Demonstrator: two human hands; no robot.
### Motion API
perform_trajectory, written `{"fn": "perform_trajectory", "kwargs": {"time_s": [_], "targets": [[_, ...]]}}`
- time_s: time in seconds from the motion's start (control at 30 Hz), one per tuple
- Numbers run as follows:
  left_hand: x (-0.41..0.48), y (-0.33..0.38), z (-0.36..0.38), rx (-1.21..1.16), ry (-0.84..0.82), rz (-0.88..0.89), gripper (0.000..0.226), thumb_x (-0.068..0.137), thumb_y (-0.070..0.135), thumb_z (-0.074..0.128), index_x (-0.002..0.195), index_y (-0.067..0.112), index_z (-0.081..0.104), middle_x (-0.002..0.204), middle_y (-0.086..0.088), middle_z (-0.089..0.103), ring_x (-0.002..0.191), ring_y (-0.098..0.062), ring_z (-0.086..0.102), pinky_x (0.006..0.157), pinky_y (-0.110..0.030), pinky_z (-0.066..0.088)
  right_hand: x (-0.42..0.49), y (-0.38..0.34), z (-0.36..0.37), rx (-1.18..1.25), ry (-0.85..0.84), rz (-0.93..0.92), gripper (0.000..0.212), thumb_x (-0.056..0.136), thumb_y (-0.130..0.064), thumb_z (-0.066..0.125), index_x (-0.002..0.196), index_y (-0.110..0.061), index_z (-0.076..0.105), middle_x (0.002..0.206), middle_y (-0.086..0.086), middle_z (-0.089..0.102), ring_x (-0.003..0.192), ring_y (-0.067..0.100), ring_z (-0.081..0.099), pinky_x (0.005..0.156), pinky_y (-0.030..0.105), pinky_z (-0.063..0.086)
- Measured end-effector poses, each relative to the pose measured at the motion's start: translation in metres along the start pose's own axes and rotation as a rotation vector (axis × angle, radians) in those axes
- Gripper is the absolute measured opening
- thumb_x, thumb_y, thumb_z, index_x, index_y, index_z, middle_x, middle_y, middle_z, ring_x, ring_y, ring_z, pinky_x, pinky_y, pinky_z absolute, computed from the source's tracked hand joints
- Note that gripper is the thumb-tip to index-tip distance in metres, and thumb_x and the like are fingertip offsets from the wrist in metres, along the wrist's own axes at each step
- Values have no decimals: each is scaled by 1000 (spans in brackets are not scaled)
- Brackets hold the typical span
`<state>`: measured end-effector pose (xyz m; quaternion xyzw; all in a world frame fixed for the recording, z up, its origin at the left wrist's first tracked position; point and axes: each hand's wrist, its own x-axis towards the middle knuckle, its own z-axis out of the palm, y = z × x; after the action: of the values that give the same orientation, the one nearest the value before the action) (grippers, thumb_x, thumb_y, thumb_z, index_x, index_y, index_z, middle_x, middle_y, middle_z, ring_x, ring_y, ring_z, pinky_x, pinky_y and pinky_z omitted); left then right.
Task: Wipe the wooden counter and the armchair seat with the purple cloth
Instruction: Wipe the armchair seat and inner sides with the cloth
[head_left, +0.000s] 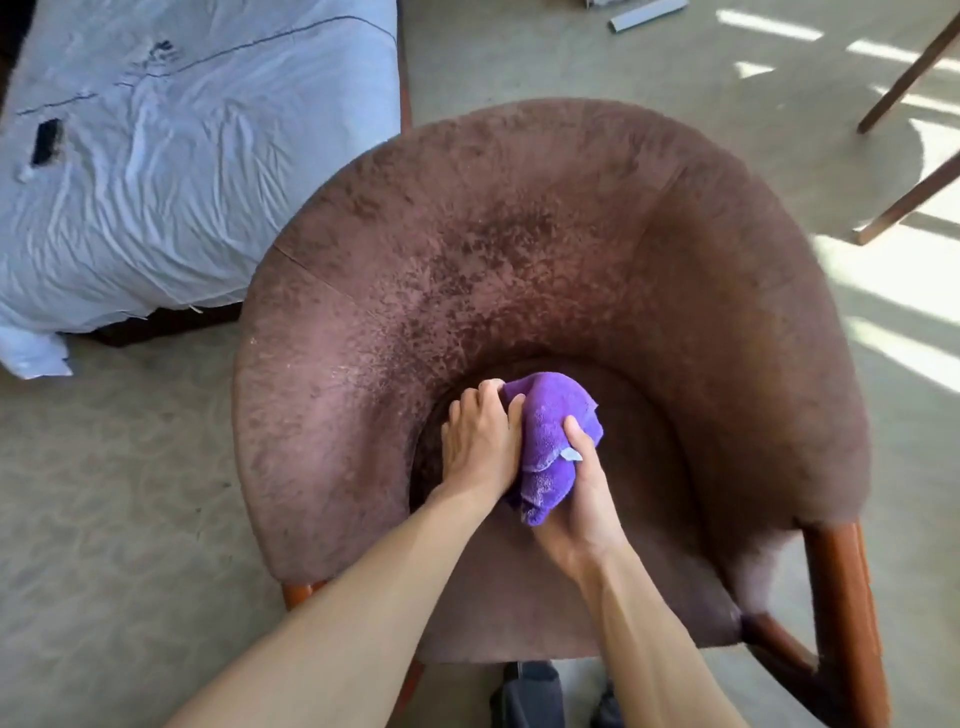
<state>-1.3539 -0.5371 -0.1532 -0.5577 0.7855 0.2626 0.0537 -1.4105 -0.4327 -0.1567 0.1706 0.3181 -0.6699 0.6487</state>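
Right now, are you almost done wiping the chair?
In hand: both hands, left hand and right hand, hold the purple cloth bunched at the back of the armchair seat. Whether the wooden counter is done I cannot tell; it is out of view. The seat's front looks unreached yet.

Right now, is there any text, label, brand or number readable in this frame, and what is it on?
No text can be read.
White tag on the purple cloth, held by both the left hand and the right hand: too small to read.
Dark mark on the white sheet: blurred, unreadable.
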Motion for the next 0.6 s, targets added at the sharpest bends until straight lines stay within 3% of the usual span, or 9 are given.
{"fn": "perform_trajectory", "kwargs": {"time_s": [0.1,0.17,0.27,0.33,0.47,0.6], "targets": [[13,-28,5,107,59,105,41,101,41,43,136,22,50,132,-7,55,123,-31,47,100,-46,36,35,15,-3,-3,100,-35,59,98,-51,48,141,-10,56,140,17,60,133,30,54,114,46,38],[25,-42,-5,164,176,243,37,96,33,51,131,22,54,127,-5,57,120,-30,50,97,-43,36,56,25,-2,-8,188,-58,55,98,-50,50,136,-12,61,133,12,66,124,27,61,103,43,46],[56,-50,-35,250,372,475,42,86,17,57,127,22,60,131,-4,56,132,-31,45,108,-45,34,86,38,-4,21,352,-122,35,96,-46,56,107,-17,72,95,2,73,80,17,68,69,33,51],[87,-45,-61,356,469,607,54,80,11,57,132,26,59,145,-9,48,144,-36,33,118,-55,21,102,40,-3,61,434,-161,27,97,-43,57,89,-20,69,74,-2,69,61,13,65,59,30,50],[145,-30,-105,659,591,762,66,82,23,61,143,42,47,164,-12,20,151,-43,11,117,-70,3,137,23,-2,61,533,-213,25,98,-41,57,89,-20,67,72,-2,71,61,13,67,65,32,50],[169,-43,-109,854,650,805,73,90,28,60,152,49,27,166,-11,8,151,-45,7,112,-76,6,177,1,3,-28,574,-250,24,100,-40,56,99,-18,65,76,1,67,60,16,59,55,26,39]]}}
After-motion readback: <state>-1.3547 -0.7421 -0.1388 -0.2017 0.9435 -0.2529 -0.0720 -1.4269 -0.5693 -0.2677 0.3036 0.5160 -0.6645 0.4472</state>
